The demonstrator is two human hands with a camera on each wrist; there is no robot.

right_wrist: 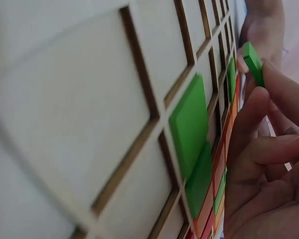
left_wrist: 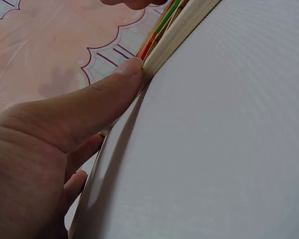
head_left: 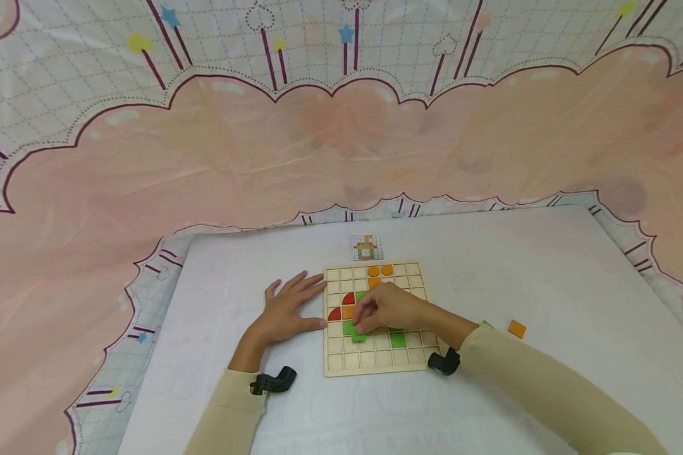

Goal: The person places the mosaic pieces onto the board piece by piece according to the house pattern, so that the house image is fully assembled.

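Observation:
A wooden grid board [head_left: 378, 371] lies on the white table, partly filled with coloured tiles. Between thumb and fingertip my right hand [head_left: 389, 308] pinches a green tile [right_wrist: 252, 63], held on edge close over the lower left cells. My left hand [head_left: 287, 306] is spread along the board's left side; its straight thumb [left_wrist: 109, 92] touches the wooden edge. Set in the grid are orange circles [head_left: 380, 270], red quarter-circles [head_left: 334, 314], an orange square [head_left: 348, 311] and a green tile [head_left: 398, 340]. The right hand hides the middle cells.
Behind the board lies a small pattern card [head_left: 367, 248] with a coloured grid figure. To the right sit a loose orange square [head_left: 516, 328] and a green piece [head_left: 487, 324], mostly behind the right sleeve. A patterned cloth [head_left: 341, 151] hangs beyond the white table [head_left: 489, 265].

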